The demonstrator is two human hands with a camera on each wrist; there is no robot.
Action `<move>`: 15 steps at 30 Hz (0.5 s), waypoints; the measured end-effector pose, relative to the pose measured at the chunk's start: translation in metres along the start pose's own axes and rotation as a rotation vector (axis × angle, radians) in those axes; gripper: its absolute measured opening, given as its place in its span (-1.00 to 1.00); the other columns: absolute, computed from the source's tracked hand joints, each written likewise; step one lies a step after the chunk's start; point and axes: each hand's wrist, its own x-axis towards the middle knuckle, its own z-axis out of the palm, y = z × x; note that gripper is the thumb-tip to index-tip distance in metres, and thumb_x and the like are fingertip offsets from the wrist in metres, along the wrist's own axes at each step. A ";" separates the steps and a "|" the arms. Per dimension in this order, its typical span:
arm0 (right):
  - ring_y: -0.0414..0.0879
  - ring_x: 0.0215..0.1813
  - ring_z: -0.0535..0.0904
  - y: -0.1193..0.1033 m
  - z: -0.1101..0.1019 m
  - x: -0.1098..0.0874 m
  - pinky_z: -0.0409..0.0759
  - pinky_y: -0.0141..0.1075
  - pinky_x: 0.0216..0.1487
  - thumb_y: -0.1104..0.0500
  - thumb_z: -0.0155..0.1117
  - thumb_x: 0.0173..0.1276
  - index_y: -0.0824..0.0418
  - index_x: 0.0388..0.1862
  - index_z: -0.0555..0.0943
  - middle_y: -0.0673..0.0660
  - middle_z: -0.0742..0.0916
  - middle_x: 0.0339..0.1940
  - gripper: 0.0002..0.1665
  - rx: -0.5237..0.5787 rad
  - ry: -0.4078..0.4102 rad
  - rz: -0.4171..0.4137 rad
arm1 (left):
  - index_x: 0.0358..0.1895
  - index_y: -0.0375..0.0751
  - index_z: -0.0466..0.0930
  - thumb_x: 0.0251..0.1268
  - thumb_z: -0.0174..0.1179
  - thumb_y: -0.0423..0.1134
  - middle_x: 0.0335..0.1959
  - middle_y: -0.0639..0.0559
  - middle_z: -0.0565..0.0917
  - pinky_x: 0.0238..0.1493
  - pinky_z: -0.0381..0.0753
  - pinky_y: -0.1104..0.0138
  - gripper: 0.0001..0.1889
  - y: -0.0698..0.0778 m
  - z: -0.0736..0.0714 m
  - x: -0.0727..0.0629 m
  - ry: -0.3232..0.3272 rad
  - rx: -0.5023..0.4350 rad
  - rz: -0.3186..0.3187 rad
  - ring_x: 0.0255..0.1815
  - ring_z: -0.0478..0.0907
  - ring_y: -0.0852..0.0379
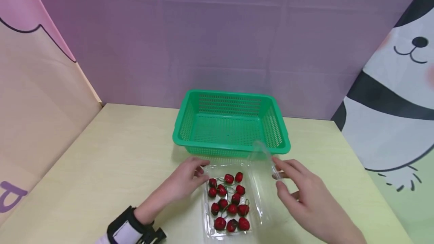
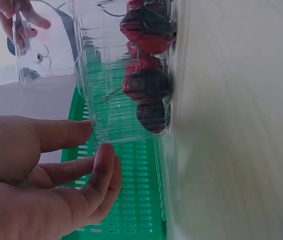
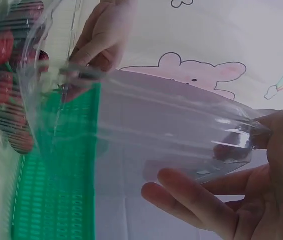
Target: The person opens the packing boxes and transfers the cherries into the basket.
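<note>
A clear plastic clamshell box [image 1: 207, 232] stands on the table with its lid [image 1: 262, 199] raised on the right side. Several dark red cherries [image 1: 232, 209], some with green stems, lie inside it. At the box's far left corner my left hand [image 1: 188, 178] pinches the rim between thumb and fingers, which the left wrist view shows close up [image 2: 56, 175]. My right hand [image 1: 310, 195] holds the outer edge of the lid, tilted up and away from the cherries. Through the clear lid, part of the right hand [image 3: 241, 190] shows in the right wrist view.
Just behind the box sits a green slotted plastic basket [image 1: 227, 123] with nothing in it. A purple cloth [image 1: 220, 40] hangs behind the pale wooden table [image 1: 135, 142]. Printed cloths border the left and right, one with a panda [image 1: 396, 97].
</note>
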 end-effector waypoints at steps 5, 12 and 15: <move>-0.16 -0.07 0.67 0.006 -0.006 -0.002 0.68 -0.45 -0.38 0.42 0.26 0.35 0.27 0.33 0.57 -0.09 0.67 0.04 -0.45 -0.069 0.043 -0.040 | 0.22 -0.45 0.58 0.32 0.34 -0.41 0.09 -0.26 0.60 -0.16 0.70 0.33 -0.58 -0.001 -0.002 0.000 0.063 0.034 -0.019 -0.13 0.63 0.06; -0.17 -0.16 0.69 0.010 -0.015 -0.002 0.68 -0.40 -0.39 0.22 0.37 0.40 0.22 0.21 0.66 -0.04 0.72 -0.05 -0.59 -0.189 0.009 0.096 | 0.16 -0.42 0.63 0.28 0.36 -0.45 0.08 -0.26 0.65 -0.33 0.69 0.39 -0.62 -0.003 -0.005 0.002 0.120 0.016 -0.038 -0.22 0.65 0.09; -0.24 -0.30 0.66 0.012 -0.018 -0.002 0.67 -0.32 -0.38 0.10 0.42 0.39 0.16 0.11 0.72 -0.09 0.73 -0.16 -0.65 -0.277 0.017 0.132 | 0.16 -0.41 0.63 0.30 0.34 -0.45 0.09 -0.26 0.63 -0.41 0.68 0.40 -0.64 -0.003 -0.005 0.003 0.124 0.003 -0.050 -0.25 0.65 0.11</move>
